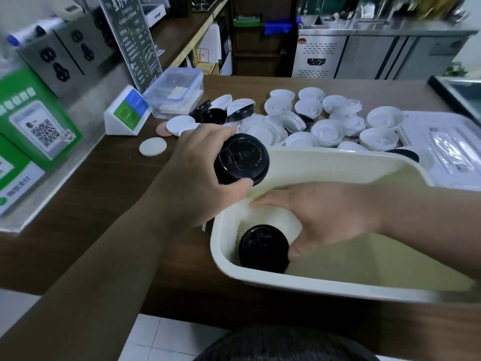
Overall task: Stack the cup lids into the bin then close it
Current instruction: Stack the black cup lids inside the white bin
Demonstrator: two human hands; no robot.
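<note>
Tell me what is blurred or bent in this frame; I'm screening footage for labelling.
Head view: wide-angle bending curves the counter edge and tilts the outlet boxes; the white lids and the far rim of the bin are soft; the embossing on the black lid stack in the left hand stays readable.

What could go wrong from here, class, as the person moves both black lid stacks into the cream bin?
1. The left hand grips its black lid stack sideways above the bin rim; a loose grip could let lids slide apart and spill.
2. The right hand is placing another black stack in the bin's near corner; tilted there, it may topple.
3. Loose white lids crowd the counter behind, so a passing arm could knock some off.
</note>
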